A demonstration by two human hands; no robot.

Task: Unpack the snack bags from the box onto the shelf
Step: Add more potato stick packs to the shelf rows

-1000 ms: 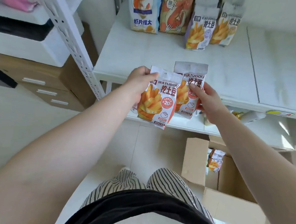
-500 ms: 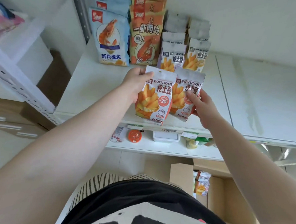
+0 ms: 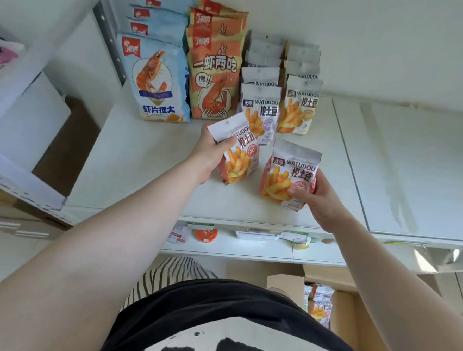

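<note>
On the white shelf (image 3: 149,167), in front of the two stocked fries-bag rows (image 3: 280,97), two more fries bags are being placed. The left-hand bag (image 3: 239,154) is gripped near its top seal by the left hand (image 3: 212,152) and tilted, its base on or just above the shelf, apparently so that it can be stood before the left row. The right-hand bag (image 3: 290,176) is clasped at its lower edge by the right hand (image 3: 318,199) and kept upright, label forward, before the right row. Left of the rows, blue prawn-cracker bags (image 3: 157,84) and orange prawn-snack bags (image 3: 215,74) are ranked. Below the shelf, more fries bags (image 3: 320,303) remain in the cardboard box (image 3: 286,287).
</note>
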